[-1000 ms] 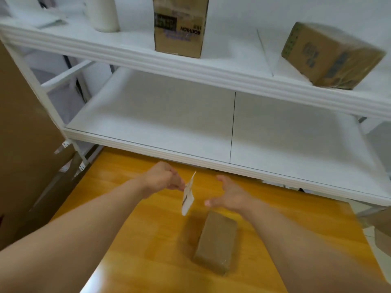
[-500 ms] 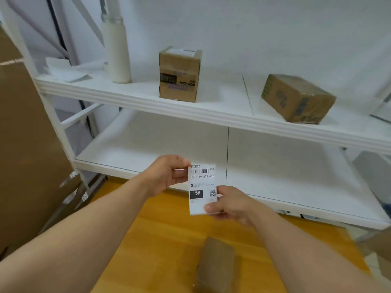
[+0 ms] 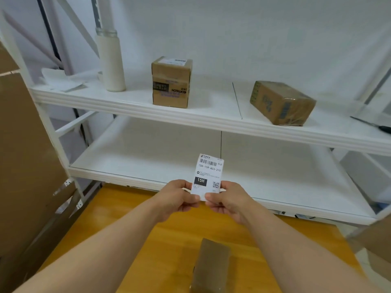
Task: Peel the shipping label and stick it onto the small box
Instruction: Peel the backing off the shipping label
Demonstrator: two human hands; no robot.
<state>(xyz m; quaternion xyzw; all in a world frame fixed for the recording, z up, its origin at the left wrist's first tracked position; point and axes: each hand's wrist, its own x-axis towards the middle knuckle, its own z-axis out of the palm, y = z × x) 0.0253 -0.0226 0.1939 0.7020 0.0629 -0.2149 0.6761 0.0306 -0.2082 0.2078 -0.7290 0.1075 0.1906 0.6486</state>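
A white shipping label (image 3: 208, 174) with a barcode, "15H" and a QR code stands upright, printed face toward me, above the orange wooden table (image 3: 127, 240). My left hand (image 3: 177, 197) pinches its lower left corner. My right hand (image 3: 224, 199) pinches its lower right corner. The small brown box (image 3: 212, 265) lies flat on the table below my hands, near the bottom edge of the view, and nothing touches it.
A white two-level shelf (image 3: 211, 121) stands behind the table. Its upper level carries a white bottle (image 3: 110, 60), papers (image 3: 59, 80), an upright cardboard box (image 3: 171, 81) and a tilted cardboard box (image 3: 281, 102). Large cardboard sheets (image 3: 27, 161) lean at the left.
The label turned to face me and both hands now pinch its bottom corners. My left hand slid from the label's upper left edge down to its lower corner. The view tilted upward.
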